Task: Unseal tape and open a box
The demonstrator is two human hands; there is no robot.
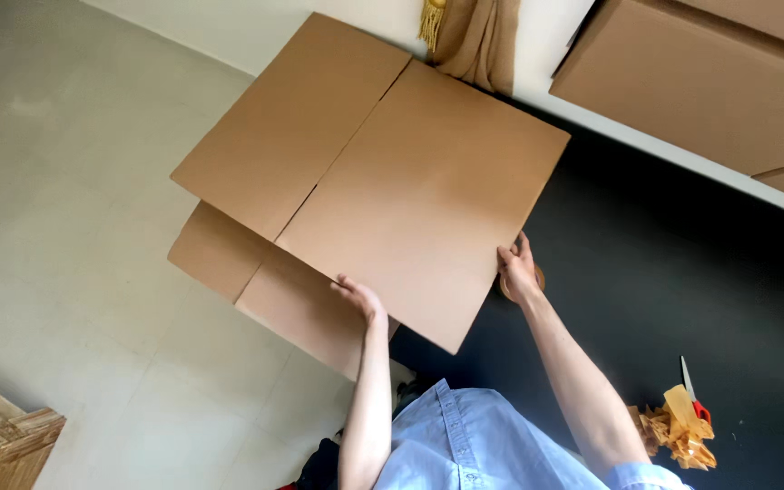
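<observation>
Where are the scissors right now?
In the head view, the red-handled scissors lie at the lower right on the dark surface, beside the crumpled yellow-brown paper, right of the person's right forearm.

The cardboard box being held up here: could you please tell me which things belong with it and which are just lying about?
In hand:
- cardboard box
- left hand
- right hand
- roll of tape, under the right hand

Lying about:
- scissors
- crumpled brown paper
- other boxes
- wooden frame
</observation>
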